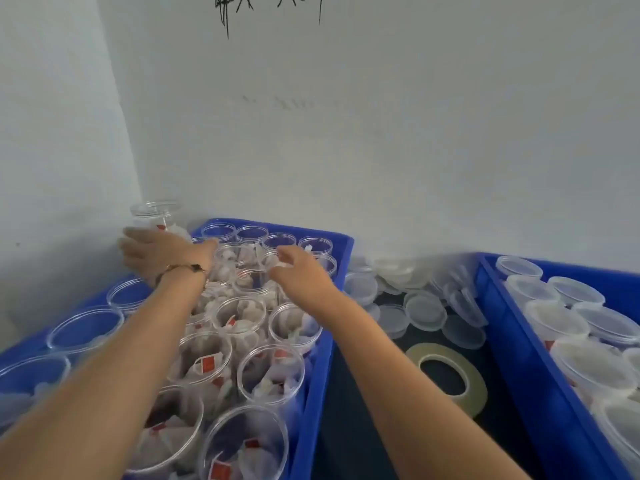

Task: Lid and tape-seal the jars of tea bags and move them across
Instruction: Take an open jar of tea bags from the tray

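Reaching forward from the near edge, two bare arms cross a blue bin point(341, 251) packed with open jars point(270, 374) of tea bags; I can make out roughly twenty, though the arms hide some and the near ones blur, so no exact count. Between this bin and a second bin point(512, 344) on the right lies one tape roll point(446, 377), flat on the dark table point(349, 424). The second bin holds lidded jars point(556, 322), about nine in view, more cut off by the frame edge.

Farther on, a heap of loose lids point(424, 311) sits between the two bins, against the wall; they overlap too much to count.

Over the far half of the first bin, the right hand point(299, 271) hovers with fingers curled, its grip pinching something small and white that I cannot identify. The left hand point(156, 252), a bracelet point(180, 268) on its wrist, reaches past the bin's far left corner, fingers spread on one raised jar point(156, 216) in the wall corner; whether that grip wraps the jar cannot be told.
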